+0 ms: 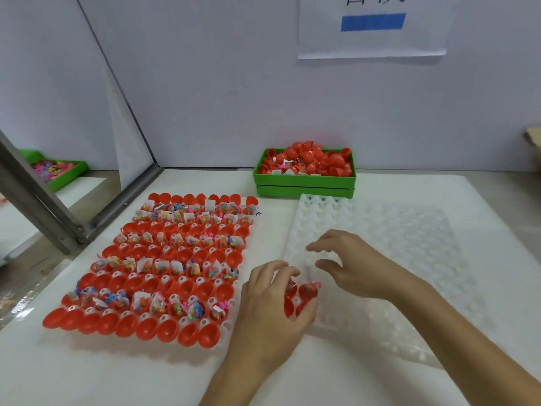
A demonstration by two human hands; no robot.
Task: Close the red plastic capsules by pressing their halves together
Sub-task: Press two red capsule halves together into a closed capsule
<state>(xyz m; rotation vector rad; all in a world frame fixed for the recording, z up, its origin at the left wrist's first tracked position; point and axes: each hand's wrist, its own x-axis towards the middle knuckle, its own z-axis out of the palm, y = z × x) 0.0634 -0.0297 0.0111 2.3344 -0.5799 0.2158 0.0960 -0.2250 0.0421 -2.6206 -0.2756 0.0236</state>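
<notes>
A white tray (247, 253) on the left holds several rows of open red capsules (164, 288), alternate rows filled with small toy packets. My left hand (269, 312) grips an open red capsule (306, 293) at the near left corner of a second, bare white tray (395, 259). One capsule half holds a toy with a pink bit sticking out. My right hand (351, 262) hovers just above and to the right of that capsule, fingers loosely curled and holding nothing.
A green bin (304, 180) heaped with red capsule halves stands at the back, on a second green bin. Another green bin (63, 174) with coloured toys sits far left behind a metal frame (44, 206). White walls close off the back.
</notes>
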